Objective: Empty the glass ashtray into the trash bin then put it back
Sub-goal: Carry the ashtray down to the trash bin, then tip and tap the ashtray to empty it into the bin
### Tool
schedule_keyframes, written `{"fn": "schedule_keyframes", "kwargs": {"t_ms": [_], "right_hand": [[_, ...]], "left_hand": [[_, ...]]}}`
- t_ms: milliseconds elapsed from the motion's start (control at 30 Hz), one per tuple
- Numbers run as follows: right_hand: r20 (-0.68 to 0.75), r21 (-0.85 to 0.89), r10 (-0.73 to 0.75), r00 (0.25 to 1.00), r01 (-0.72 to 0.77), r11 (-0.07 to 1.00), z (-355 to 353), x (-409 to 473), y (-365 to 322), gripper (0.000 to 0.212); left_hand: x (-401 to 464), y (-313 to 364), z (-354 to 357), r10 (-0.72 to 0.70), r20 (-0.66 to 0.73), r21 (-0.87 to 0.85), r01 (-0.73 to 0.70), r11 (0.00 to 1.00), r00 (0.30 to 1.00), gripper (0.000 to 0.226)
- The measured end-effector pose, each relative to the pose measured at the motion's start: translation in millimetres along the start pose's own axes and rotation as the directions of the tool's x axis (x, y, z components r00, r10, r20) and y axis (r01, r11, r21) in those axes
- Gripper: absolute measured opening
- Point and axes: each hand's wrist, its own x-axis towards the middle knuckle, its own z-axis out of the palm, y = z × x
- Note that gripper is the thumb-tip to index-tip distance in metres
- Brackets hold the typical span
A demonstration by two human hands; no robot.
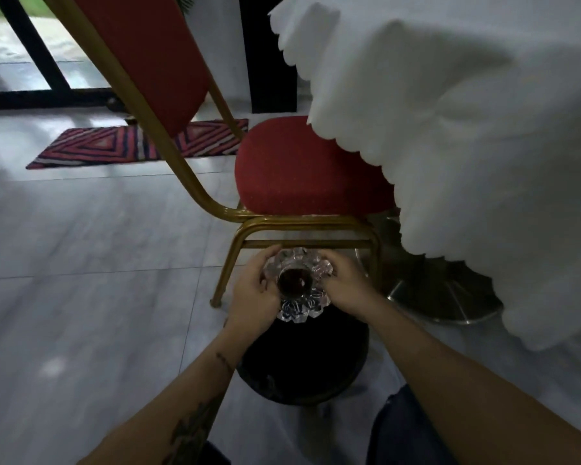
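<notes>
trash bin [302, 370] far rim hidden behind glass ashtray [297, 283] and both hands | ashtray contents too dark to tell | chair [302, 169] seat partly under tablecloth [467, 146]

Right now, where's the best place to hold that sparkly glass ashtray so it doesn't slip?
Hold the scalloped clear glass ashtray by its thick outer rim, one grip from each side, as the left hand and right hand do. The petal-shaped notches probably stop fingers sliding, and side grips keep the dark middle bowl clear for tipping into the round black trash bin below.

Head-height view, forward and down
</notes>
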Motion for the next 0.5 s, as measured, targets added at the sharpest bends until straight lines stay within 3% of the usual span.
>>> {"fn": "schedule_keyframes", "kwargs": {"t_ms": [100,267,500], "right_hand": [[-0.072,-0.002,-0.033,0.997,0.033,0.999,0,-19,-12,0.044],[-0.102,-0.072,-0.205,0.973,0.198,0.977,6,-27,-20,0.061],[-0.049,-0.171,-0.218,0.975,0.207,0.963,12,-27,-11,0.067]], "left_hand": [[-1,4,-6,0.009,0.060,0.007,-0.010,1.000,0.998,0.060],[14,-2,-16,0.077,0.095,0.091,-0.086,0.992,0.993,0.065],[17,-7,-20,0.004,0.165,0.194,-0.037,0.980,0.986,0.058]]}}
